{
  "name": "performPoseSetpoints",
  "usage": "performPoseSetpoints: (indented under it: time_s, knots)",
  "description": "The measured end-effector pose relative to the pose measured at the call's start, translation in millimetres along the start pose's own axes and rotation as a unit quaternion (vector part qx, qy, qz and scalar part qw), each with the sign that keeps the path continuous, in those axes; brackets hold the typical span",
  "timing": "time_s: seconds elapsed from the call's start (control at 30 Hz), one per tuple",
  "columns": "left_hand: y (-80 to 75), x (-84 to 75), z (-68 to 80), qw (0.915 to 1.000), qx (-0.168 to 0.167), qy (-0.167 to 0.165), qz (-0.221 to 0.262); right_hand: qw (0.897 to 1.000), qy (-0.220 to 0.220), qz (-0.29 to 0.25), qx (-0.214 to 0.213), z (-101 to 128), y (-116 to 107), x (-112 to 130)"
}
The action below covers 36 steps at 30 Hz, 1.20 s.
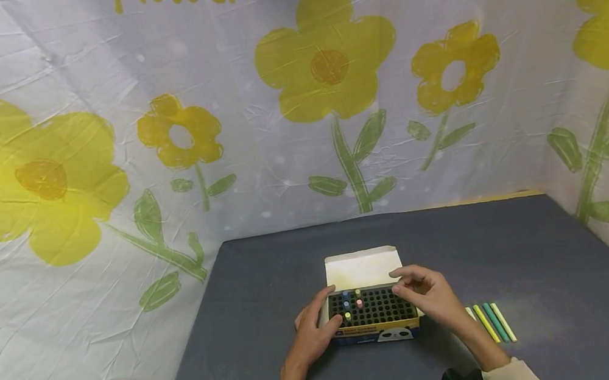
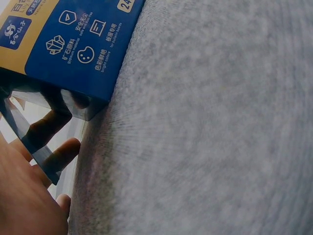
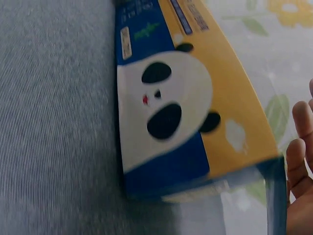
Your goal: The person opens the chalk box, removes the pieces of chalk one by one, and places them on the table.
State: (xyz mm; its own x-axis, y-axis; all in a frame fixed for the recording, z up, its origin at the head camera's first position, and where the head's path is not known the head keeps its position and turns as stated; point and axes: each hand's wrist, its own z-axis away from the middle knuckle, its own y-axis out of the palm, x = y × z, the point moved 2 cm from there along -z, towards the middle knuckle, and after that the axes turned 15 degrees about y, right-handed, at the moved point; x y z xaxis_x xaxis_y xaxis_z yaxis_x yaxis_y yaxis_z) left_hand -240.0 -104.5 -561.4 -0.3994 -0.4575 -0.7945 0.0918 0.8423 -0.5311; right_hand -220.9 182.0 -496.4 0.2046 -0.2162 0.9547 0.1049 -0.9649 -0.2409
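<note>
A chalk box, blue and yellow with a panda face, lies on the dark table with its white lid folded back. Inside is a black holder with rows of round holes. Several chalk sticks stand at its left side, among them a pink chalk and a blue chalk. My left hand grips the box's left end, thumb at the front corner, a finger at the back. My right hand is over the back right corner, thumb and index apart, nothing visible between them.
To the right of the box, yellow chalk, green chalk and pale yellow chalk lie side by side; a white chalk is partly hidden by my right wrist. A flower-printed curtain hangs behind the table.
</note>
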Motion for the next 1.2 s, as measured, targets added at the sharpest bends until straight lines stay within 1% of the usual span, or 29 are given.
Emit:
performPoseSetpoints:
  time_s: [0.27,0.37,0.47,0.63,0.9,1.03,1.2]
  knots:
    - [-1.2,-1.5,-0.7,1.0000,0.001,0.009,0.000,0.999,-0.027,0.006,0.024,-11.1,20.8,3.5]
    - [-1.1,-1.2,-0.8,1.0000,0.000,0.009,0.000,0.999,-0.022,0.015,0.036,-14.1,27.6,6.1]
    - [-1.1,-1.5,-1.1,1.0000,-0.002,0.008,0.002,0.999,-0.007,0.026,0.046,-16.3,33.3,8.6]
    - [-1.1,-1.8,-1.2,0.9999,-0.004,0.009,0.009,0.996,0.022,0.061,0.054,-19.0,39.7,10.7]
    - [-0.7,-1.8,-1.0,0.9998,0.000,0.018,0.006,0.989,0.034,0.126,0.070,-23.5,46.8,8.3]
    - [-1.2,-2.4,-0.8,0.9998,0.002,0.021,0.008,0.985,0.037,0.157,0.067,-24.8,51.7,8.1]
    - [-1.1,-2.6,-0.7,0.9998,0.004,0.016,0.010,0.979,0.045,0.192,0.048,-24.6,57.9,10.5]
